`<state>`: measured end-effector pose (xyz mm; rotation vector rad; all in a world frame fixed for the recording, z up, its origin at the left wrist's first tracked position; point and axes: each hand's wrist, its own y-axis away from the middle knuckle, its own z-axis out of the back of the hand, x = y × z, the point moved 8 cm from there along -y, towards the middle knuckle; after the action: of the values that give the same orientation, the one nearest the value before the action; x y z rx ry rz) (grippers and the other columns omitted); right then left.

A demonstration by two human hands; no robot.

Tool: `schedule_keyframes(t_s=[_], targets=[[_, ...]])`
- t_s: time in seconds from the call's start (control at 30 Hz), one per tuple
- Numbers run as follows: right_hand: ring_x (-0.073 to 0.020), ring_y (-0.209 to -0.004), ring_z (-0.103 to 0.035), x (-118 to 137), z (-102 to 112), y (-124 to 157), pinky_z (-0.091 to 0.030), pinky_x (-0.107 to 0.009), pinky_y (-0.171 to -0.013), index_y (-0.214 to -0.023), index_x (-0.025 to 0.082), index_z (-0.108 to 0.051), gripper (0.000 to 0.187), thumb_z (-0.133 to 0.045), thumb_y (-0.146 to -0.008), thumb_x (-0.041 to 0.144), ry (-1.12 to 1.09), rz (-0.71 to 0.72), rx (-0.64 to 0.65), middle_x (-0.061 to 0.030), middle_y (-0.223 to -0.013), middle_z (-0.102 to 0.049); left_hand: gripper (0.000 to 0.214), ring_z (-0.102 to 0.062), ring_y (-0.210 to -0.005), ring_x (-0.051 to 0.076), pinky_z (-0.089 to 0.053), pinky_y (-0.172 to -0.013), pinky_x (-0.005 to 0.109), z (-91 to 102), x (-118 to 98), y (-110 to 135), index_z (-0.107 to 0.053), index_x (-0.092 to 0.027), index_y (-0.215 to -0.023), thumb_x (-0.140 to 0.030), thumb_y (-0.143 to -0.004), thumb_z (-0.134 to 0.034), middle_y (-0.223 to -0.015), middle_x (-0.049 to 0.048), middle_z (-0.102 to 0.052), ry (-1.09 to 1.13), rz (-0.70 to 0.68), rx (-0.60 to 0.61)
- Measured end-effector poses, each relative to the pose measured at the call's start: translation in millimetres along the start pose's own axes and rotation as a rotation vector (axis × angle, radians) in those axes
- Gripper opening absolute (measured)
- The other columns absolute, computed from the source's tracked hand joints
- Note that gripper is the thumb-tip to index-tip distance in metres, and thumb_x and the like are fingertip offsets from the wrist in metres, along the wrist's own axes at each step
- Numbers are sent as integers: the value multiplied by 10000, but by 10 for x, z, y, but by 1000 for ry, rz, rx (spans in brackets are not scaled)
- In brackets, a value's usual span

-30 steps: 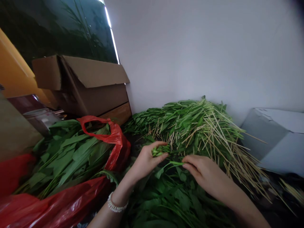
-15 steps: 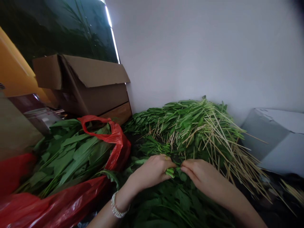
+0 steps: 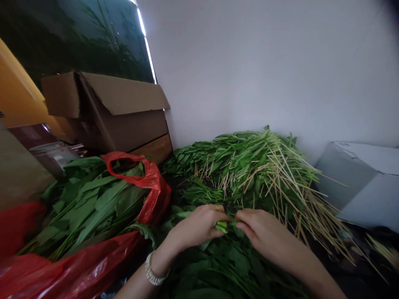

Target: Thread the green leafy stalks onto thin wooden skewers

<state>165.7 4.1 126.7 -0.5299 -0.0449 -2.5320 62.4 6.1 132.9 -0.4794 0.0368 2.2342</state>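
Observation:
My left hand (image 3: 202, 224), with a beaded bracelet (image 3: 152, 272) on the wrist, is closed round a small bunch of green stems (image 3: 221, 226) whose ends poke out past the thumb. Close beside it on the right, my right hand (image 3: 257, 226) pinches a thin green stem (image 3: 232, 224) between thumb and fingers. Loose dark green leaves (image 3: 237, 265) lie beneath both hands. Just beyond them is a small bundle of leafy stems (image 3: 205, 193). What the curled fingers cover is hidden.
A large heap of leafy greens with thin sticks (image 3: 264, 158) lies against the white wall. On the left, a red plastic bag (image 3: 157, 195) holds more leaves. Behind it stands an open cardboard box (image 3: 134, 126); a white box (image 3: 368, 182) is at the right.
My right hand has shifted slightly left. A green stem now shows between the two hands. The left hand keeps its grip on the stems, and the surroundings look unchanged.

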Motion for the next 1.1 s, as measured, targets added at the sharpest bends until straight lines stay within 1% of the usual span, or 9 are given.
schedule_keyframes(t_s=[0.2, 0.33, 0.43, 0.53, 0.7, 0.8, 0.93, 1.03, 1.1], targets=[[-213, -831, -640, 72, -104, -44, -417, -310, -717, -834, 168, -631, 161, -492, -910, 141, 82, 2, -2, -62, -886, -666, 232, -583, -821, 207, -416, -674, 265, -52, -55, -17, -617, -176, -906, -356, -793, -711, -894, 33, -617, -235, -10, 4], [-186, -765, -622, 74, -191, -66, -404, -293, -693, -765, 163, -626, 214, -472, -902, 107, 67, 34, 1, -49, -818, -656, 224, -560, -816, 212, -399, -678, 271, -102, -49, -18, -590, -177, -816, -368, -792, -704, -838, 31, -592, -229, -52, 10], [-145, -717, -584, 114, -162, -52, -386, -259, -669, -711, 167, -591, 210, -504, -893, 108, -71, 108, -4, -12, -765, -620, 127, -518, -743, 165, -372, -661, 248, -80, -3, -7, -559, -174, -726, -212, -783, -665, -767, 2, -537, 0, -57, -34], [-121, -682, -537, 201, -50, -16, -364, -244, -644, -685, 171, -557, 251, -492, -927, 149, -184, 197, -25, 13, -724, -567, 94, -467, -671, 123, -354, -632, 226, -56, 101, -4, -539, -161, -669, -98, -736, -555, -699, -20, -484, 423, -40, -105], [-114, -706, -540, 315, 105, 33, -384, -234, -660, -727, 182, -587, 272, -452, -963, 187, -325, 264, -41, 16, -744, -559, 193, -397, -539, 97, -311, -512, 216, -95, 449, -1, -495, -155, -599, -234, -771, -461, -600, -25, -448, 1033, 157, -282], [-128, -745, -573, 253, 128, 16, -413, -245, -690, -786, 199, -626, 237, -464, -959, 210, -341, 189, -92, 3, -792, -593, 275, -412, -530, 84, -320, -513, 208, -81, 557, 33, -508, -148, -663, -367, -830, -517, -607, -30, -476, 1082, 259, -380], [-167, -843, -621, 138, 104, -20, -455, -285, -755, -944, 215, -617, 143, -487, -914, 165, -356, 127, -171, -36, -919, -657, 363, -546, -664, 108, -418, -649, 225, -119, 420, 19, -527, -147, -800, -392, -693, -771, -721, -18, -568, 1073, 227, -268], [-164, -844, -639, 72, 93, -24, -469, -283, -746, -1076, 217, -554, 221, -464, -895, 127, -358, 106, -191, -43, -960, -670, 395, -582, -635, 110, -440, -641, 234, -141, 401, 37, -500, -155, -796, -379, -675, -802, -720, -37, -552, 1109, 251, -249], [-164, -805, -638, 36, 112, -11, -466, -279, -720, -1055, 207, -561, 201, -450, -905, 133, -293, 82, -206, -41, -923, -671, 358, -583, -621, 110, -437, -645, 233, -115, 421, 51, -496, -157, -797, -371, -721, -773, -687, -36, -576, 1067, 245, -256]])
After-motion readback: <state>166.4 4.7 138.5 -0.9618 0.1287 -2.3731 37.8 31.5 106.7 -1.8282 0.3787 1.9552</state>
